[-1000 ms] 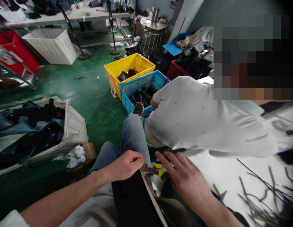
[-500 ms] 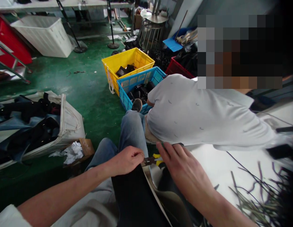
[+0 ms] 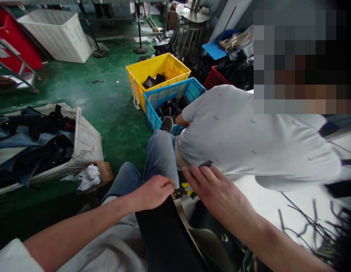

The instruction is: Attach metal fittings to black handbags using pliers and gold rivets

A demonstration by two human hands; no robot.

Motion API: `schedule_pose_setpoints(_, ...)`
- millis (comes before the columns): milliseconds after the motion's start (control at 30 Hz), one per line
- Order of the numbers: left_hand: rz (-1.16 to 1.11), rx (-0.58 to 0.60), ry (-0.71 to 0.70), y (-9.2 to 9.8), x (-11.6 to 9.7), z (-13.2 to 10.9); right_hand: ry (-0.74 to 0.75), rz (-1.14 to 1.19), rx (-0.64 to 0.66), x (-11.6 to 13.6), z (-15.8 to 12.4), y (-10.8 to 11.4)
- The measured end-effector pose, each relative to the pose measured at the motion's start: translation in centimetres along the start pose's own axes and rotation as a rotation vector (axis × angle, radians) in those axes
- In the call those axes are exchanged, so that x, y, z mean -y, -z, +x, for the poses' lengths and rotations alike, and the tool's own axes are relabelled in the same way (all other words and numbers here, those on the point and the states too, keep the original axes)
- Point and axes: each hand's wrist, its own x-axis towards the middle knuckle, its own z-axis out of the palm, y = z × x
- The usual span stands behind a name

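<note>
My left hand (image 3: 154, 192) is closed in a pinch on the top edge of a black leather panel (image 3: 164, 238) that stands on my lap. My right hand (image 3: 212, 189) lies palm down with fingers stretched, over pliers with yellow handles (image 3: 186, 190), and its fingertips touch a small dark strip (image 3: 205, 164). Whether it grips the pliers is hidden. My jeans-clad knee (image 3: 160, 155) rises just behind both hands.
A co-worker in a grey shirt (image 3: 249, 136) bends over the white table (image 3: 277, 204) to my right. A blue crate (image 3: 164, 96) and a yellow crate (image 3: 148, 70) of dark parts stand on the green floor. Thin dark offcuts (image 3: 319, 226) litter the table. A white bin (image 3: 87, 139) of scraps sits left.
Both hands have shifted slightly up and away along the panel's edge. My right fingertips now reach the small dark strip. The co-worker has leaned a little.
</note>
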Motion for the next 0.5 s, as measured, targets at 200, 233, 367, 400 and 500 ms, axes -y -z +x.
schedule_pose_setpoints(200, -0.026, -0.011, -0.009, -0.36, 0.10, -0.37, 0.047, 0.009, -0.018, -0.25, 0.00, -0.02)
schedule_pose_setpoints(233, -0.032, -0.012, -0.009, -0.39, 0.13, -0.39, 0.048, 0.006, -0.026, -0.29, 0.02, -0.02)
schedule_pose_setpoints(367, -0.037, -0.019, -0.008, -0.36, 0.16, -0.43, 0.041, -0.009, -0.028, -0.13, 0.25, -0.09)
schedule_pose_setpoints(400, -0.036, -0.027, -0.008, -0.34, 0.16, -0.44, 0.033, -0.009, -0.025, 0.01, 0.30, -0.12)
schedule_pose_setpoints(500, -0.035, -0.040, 0.000, -0.33, 0.15, -0.54, 0.007, -0.006, -0.021, 0.56, 0.28, -0.21)
